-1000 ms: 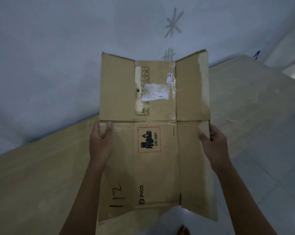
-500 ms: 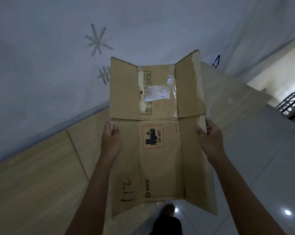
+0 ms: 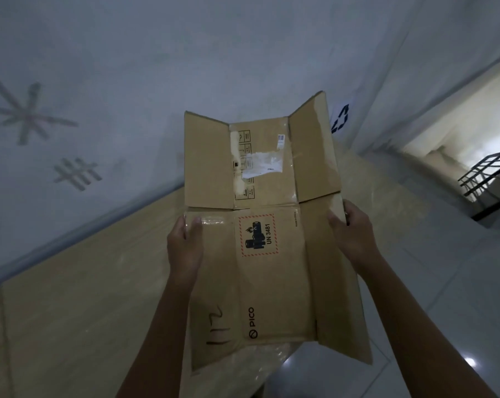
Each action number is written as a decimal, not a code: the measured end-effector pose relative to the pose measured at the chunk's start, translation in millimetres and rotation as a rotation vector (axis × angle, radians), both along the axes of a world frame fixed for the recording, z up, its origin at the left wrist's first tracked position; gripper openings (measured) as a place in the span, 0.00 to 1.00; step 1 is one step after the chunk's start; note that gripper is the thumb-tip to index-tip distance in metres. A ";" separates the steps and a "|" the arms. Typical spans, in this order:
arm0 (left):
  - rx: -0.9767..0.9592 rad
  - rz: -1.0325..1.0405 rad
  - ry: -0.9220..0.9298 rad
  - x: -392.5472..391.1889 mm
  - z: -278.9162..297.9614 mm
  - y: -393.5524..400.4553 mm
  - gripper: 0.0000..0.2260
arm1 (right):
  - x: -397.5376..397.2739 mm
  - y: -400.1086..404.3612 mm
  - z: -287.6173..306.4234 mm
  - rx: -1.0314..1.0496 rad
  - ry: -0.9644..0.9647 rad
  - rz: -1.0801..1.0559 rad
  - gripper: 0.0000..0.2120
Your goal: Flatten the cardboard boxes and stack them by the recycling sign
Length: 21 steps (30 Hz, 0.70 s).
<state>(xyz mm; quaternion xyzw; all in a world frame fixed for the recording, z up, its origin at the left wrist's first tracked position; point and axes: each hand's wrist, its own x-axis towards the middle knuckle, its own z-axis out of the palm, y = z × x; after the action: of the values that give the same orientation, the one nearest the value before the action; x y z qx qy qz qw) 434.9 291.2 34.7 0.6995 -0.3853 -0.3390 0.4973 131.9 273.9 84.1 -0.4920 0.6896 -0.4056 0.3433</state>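
On the wall at far left, two faint taped marks (image 3: 27, 114) appear, their meaning unclear in the dim light. The left hand (image 3: 185, 245) clamps the left edge of the flattened cardboard box (image 3: 271, 282), thumb on top, fingers hidden beneath. The box is held in the air in front of the person, above the tan floor strip (image 3: 70, 297), its far flaps folded slightly upward. A red-bordered hazard label (image 3: 257, 235) and a torn white shipping sticker (image 3: 261, 165) mark its centre panels. The right hand (image 3: 352, 234) grips the right edge likewise; the hands are well apart, one on each side. Judged from its look, the sheet is light and fairly stiff, but hinged at its creases, so flaps may swing; opposite edges near the middle crease suit holding. At right, a recycling sign (image 3: 340, 119) is partly cut off by the raised flap. A stair railing (image 3: 490, 173) lies beyond. No stack of boxes is visible.
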 end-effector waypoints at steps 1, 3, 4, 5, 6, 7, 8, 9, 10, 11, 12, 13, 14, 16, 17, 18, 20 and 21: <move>0.000 -0.007 0.004 -16.3 0.8 -10.3 0.11 | -14.8 -11.0 -1.1 -0.002 -0.005 -0.006 0.08; -0.002 -0.008 0.005 -58.0 -2.7 -37.9 0.11 | -55.7 -36.8 -5.8 -0.002 -0.007 -0.019 0.09; -0.007 -0.009 0.007 -81.8 -4.3 -51.9 0.11 | -79.5 -49.7 -9.4 -0.001 -0.009 -0.028 0.09; -0.014 -0.008 0.016 -105.7 -6.2 -65.2 0.11 | -103.2 -62.3 -12.7 -0.002 -0.004 -0.030 0.10; -0.019 -0.006 0.017 -126.6 -7.5 -76.4 0.11 | -124.7 -74.3 -16.4 -0.005 0.005 -0.031 0.11; -0.026 -0.009 0.016 -154.5 -8.5 -90.9 0.11 | -152.6 -88.6 -18.2 -0.011 0.015 -0.032 0.11; -0.031 -0.011 0.011 -181.6 -9.7 -104.8 0.10 | -179.9 -102.2 -19.9 -0.019 0.023 -0.029 0.12; -0.037 -0.012 0.006 -211.7 -11.7 -118.8 0.10 | -210.1 -114.9 -20.9 -0.028 0.025 -0.028 0.12; -0.043 -0.013 0.007 -240.8 -13.3 -131.6 0.10 | -239.2 -126.6 -20.8 -0.030 0.025 -0.025 0.12; -0.052 -0.019 0.010 -265.6 -12.7 -142.7 0.10 | -264.0 -136.9 -20.0 -0.026 0.024 -0.027 0.11; -0.054 -0.030 0.008 -296.9 -12.1 -155.8 0.10 | -296.7 -147.5 -18.8 -0.016 0.030 -0.040 0.12; -0.052 -0.040 0.003 -327.0 -11.1 -167.3 0.09 | -328.4 -156.7 -17.8 -0.006 0.045 -0.051 0.12; -0.048 -0.049 0.006 -357.9 -9.6 -179.5 0.09 | -360.7 -166.7 -16.5 0.003 0.052 -0.058 0.13; -0.037 -0.079 0.039 -409.4 -6.5 -201.5 0.09 | -416.2 -186.5 -14.5 0.013 0.049 -0.072 0.12; -0.034 -0.099 0.048 -435.8 -6.3 -214.7 0.09 | -444.1 -197.3 -13.2 0.021 0.047 -0.093 0.11; -0.032 -0.110 0.056 -459.9 -7.3 -227.6 0.09 | -469.6 -207.5 -12.4 0.027 0.049 -0.110 0.10; -0.030 -0.122 0.073 -506.8 -11.8 -256.2 0.10 | -518.1 -230.3 -13.5 0.032 0.056 -0.125 0.11; -0.034 -0.125 0.074 -525.8 -13.0 -269.2 0.10 | -536.8 -241.2 -14.3 0.031 0.059 -0.134 0.11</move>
<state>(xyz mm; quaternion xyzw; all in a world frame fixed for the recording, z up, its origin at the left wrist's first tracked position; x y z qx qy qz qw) -91.0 22.0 21.7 0.6525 -0.4152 -0.3886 0.5009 -404.9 32.7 69.9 -0.4513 0.7370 -0.4021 0.3024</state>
